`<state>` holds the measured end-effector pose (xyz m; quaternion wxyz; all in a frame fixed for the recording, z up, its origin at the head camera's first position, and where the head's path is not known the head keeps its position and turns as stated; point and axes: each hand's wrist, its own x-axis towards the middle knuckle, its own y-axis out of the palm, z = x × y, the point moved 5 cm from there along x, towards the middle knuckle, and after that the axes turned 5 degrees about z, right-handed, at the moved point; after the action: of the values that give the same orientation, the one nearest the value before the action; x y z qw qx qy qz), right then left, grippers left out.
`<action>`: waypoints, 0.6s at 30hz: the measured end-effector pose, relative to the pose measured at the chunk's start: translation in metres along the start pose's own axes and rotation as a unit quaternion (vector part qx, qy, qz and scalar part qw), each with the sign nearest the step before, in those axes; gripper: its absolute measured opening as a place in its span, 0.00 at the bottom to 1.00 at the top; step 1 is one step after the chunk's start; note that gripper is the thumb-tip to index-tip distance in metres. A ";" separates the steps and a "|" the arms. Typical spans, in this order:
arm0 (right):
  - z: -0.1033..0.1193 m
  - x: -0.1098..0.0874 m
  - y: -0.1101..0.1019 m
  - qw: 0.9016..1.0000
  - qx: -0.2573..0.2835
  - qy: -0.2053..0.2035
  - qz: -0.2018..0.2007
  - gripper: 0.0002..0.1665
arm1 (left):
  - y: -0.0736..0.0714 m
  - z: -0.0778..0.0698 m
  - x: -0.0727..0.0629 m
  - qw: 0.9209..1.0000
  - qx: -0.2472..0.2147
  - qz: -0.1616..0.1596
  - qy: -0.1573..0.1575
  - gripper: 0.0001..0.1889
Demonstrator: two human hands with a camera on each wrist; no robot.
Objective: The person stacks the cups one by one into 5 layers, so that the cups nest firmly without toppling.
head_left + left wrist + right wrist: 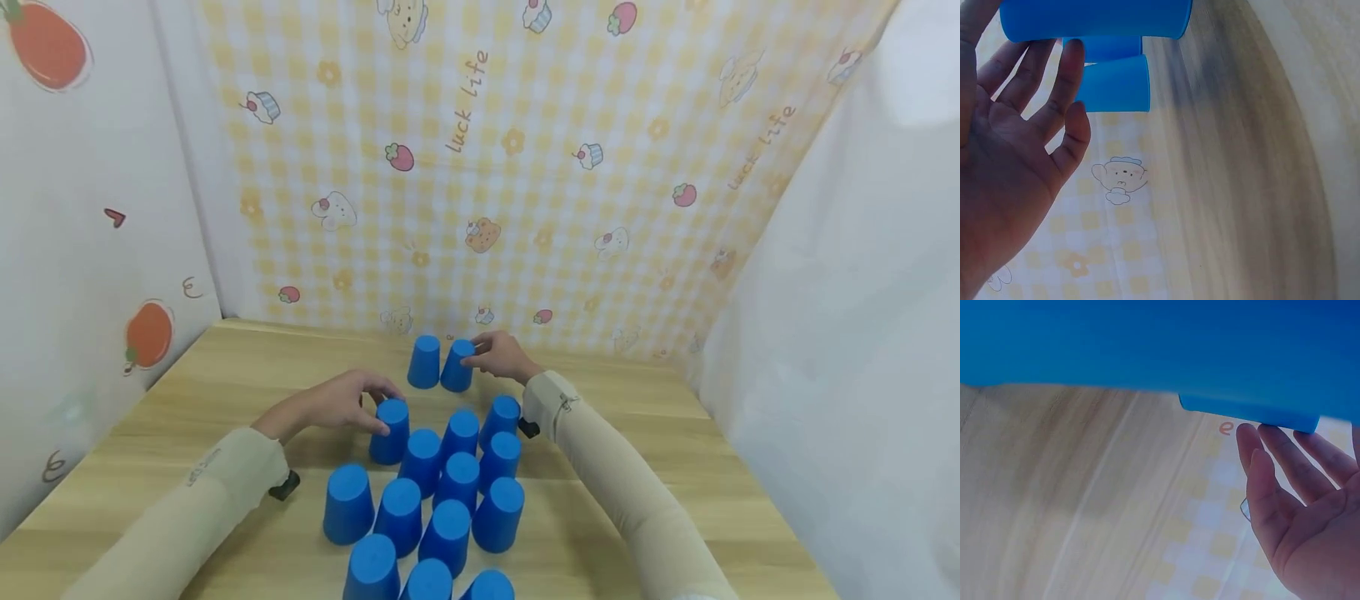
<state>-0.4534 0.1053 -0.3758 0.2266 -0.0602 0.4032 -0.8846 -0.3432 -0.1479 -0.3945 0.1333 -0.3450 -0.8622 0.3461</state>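
My left hand (341,402) holds an upside-down blue cup (390,433) near its top, thumb in front and fingers behind. In the left wrist view, fingers (1071,69) curve up to the side of this cup (1097,17). Farther back, my right hand (501,357) grips another upturned blue cup (457,367) by its right side, between thumb and fingers. It leans slightly, close beside an upright cup (425,362). In the right wrist view, fingertips (1249,434) meet the lower edge of the held cup (1254,415), partly hidden behind a nearer cup (1116,350).
Several more upturned blue cups (457,479) stand in close rows between the forearms, down to the bottom edge of the head view. The wooden table (622,467) is bounded by a yellow checked cloth (555,208) behind and pale side walls (97,250).
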 end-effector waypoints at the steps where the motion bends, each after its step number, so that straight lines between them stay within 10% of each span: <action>1: -0.002 0.000 0.002 1.000 0.001 0.003 0.002 0.25 | 0.002 0.001 0.000 1.000 -0.003 0.003 -0.004 0.24; 18: -0.012 -0.004 0.004 1.000 0.015 0.006 0.003 0.31 | 0.005 0.002 -0.001 1.000 0.001 0.002 -0.015 0.25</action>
<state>-0.4518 0.1133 -0.3870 0.2276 -0.0504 0.3913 -0.8902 -0.3407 -0.1465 -0.3995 0.1199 -0.3410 -0.8631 0.3528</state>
